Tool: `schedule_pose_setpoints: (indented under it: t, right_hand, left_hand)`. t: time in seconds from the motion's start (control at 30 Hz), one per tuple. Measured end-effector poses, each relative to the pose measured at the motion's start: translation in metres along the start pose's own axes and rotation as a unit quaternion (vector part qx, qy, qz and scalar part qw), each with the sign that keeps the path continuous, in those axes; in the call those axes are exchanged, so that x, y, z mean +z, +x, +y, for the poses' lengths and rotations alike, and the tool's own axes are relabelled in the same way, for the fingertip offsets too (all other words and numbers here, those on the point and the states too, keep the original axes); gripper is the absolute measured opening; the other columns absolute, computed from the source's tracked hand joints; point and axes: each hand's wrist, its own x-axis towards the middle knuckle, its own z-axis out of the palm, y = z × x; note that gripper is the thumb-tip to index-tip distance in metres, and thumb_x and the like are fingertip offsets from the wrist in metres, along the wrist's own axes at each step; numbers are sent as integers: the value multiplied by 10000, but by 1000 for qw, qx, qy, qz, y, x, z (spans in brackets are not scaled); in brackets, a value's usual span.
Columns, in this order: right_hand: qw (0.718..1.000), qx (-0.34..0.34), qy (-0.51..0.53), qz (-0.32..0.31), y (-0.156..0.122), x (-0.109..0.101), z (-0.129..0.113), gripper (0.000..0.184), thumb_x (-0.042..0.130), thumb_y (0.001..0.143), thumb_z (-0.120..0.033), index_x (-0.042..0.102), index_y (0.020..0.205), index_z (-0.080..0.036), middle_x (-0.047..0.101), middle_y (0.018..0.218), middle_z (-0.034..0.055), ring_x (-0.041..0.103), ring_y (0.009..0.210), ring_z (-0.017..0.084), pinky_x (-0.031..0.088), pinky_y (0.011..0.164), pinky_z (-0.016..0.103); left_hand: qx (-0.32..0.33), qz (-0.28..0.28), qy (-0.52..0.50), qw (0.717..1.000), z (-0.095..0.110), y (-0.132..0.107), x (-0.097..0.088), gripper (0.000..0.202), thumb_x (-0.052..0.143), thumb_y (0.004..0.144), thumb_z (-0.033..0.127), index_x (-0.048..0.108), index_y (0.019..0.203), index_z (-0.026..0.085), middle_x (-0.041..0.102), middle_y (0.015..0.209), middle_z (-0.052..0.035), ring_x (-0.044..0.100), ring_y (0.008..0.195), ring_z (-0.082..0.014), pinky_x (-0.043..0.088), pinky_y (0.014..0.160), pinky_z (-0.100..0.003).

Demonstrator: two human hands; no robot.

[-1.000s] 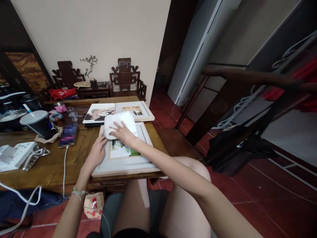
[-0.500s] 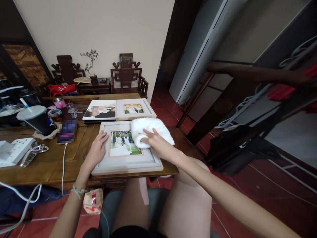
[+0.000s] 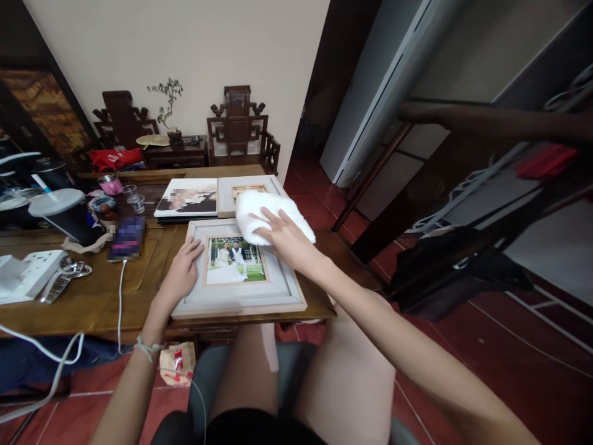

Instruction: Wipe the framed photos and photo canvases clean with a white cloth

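From my remote seat I'm watching the white fluffy cloth shifting away from the surface's near edge, uncovering more of the right border of the pale rectangular wooden picture frame. That frame is lying flat along the near edge, close to the near right corner. The wiping, I judge, is now reaching its far right corner. My right hand is spreading over the cloth; I can't tell whether any fingers are pinching it. My left hand is resting open on the left border, apparently steadying it.
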Motion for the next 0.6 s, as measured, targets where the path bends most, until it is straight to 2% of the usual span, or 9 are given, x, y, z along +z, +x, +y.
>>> schedule_pose_setpoints:
  t: [0.1, 0.17, 0.23, 0.3, 0.4, 0.47, 0.53, 0.6]
  right_hand:
    - [998, 1, -41, -40, 15, 24, 6, 569, 448, 735, 101, 625, 1228, -122, 479, 1477, 160, 319, 1415, 356, 213, 1144, 592]
    - [997, -4, -45, -69, 8, 29, -3, 539, 471, 742, 71, 623, 1230, -99, 512, 1439, 188, 392, 1357, 355, 258, 1128, 557]
    - [995, -17, -28, -89, -10, 22, -19, 536, 489, 723, 58, 629, 1219, -91, 520, 1423, 203, 430, 1321, 352, 285, 1117, 527]
    - [993, -34, 8, -115, -35, 5, -39, 538, 485, 698, 61, 648, 1182, -108, 554, 1387, 193, 455, 1301, 347, 326, 1097, 509]
    - [984, -48, 68, -155, -70, -25, -66, 519, 469, 674, 70, 676, 1091, -160, 623, 1306, 143, 516, 1255, 319, 396, 1061, 467]
    - [979, -54, 99, -172, -83, -37, -78, 516, 474, 660, 70, 681, 1053, -195, 636, 1295, 109, 536, 1246, 301, 413, 1059, 450]
    - [977, -63, 114, -169, -85, -38, -86, 520, 481, 657, 62, 679, 1058, -203, 607, 1348, 101, 505, 1291, 306, 389, 1090, 474]
    - [978, -76, 113, -156, -74, -28, -92, 510, 488, 681, 40, 668, 1105, -180, 556, 1412, 118, 453, 1338, 337, 349, 1115, 521]
  left_hand:
    - [-1, -5, 5, 1000, 2, 1, -2, 541, 366, 802, 77, 616, 1281, 104, 548, 1419, -124, 379, 1419, -266, 289, 1191, -503]
    - [0, -9, 9, 1000, 4, 1, -2, 543, 363, 798, 73, 615, 1279, 83, 547, 1417, -138, 377, 1420, -266, 284, 1194, -497]
    - [1, -7, 8, 1000, 4, 1, -2, 540, 364, 800, 75, 617, 1277, 85, 547, 1417, -139, 379, 1419, -265, 286, 1193, -497]
    - [0, 0, 6, 1000, 3, 1, -1, 535, 367, 804, 82, 621, 1274, 104, 552, 1414, -127, 387, 1415, -263, 296, 1187, -503]
    - [-2, 8, 6, 1000, 2, 1, 0, 526, 367, 811, 91, 624, 1269, 110, 561, 1407, -118, 400, 1408, -259, 305, 1185, -496]
    - [-1, 10, 5, 1000, 1, 1, 1, 521, 366, 815, 95, 626, 1266, 104, 562, 1407, -119, 403, 1406, -258, 304, 1186, -491]
    - [-2, 12, 2, 1000, 2, 1, 1, 514, 364, 820, 100, 628, 1261, 96, 564, 1403, -126, 406, 1404, -260, 302, 1186, -492]
    - [-6, 18, -5, 1000, 3, 1, 0, 507, 361, 829, 110, 627, 1261, 95, 574, 1391, -129, 415, 1398, -258, 304, 1186, -485]
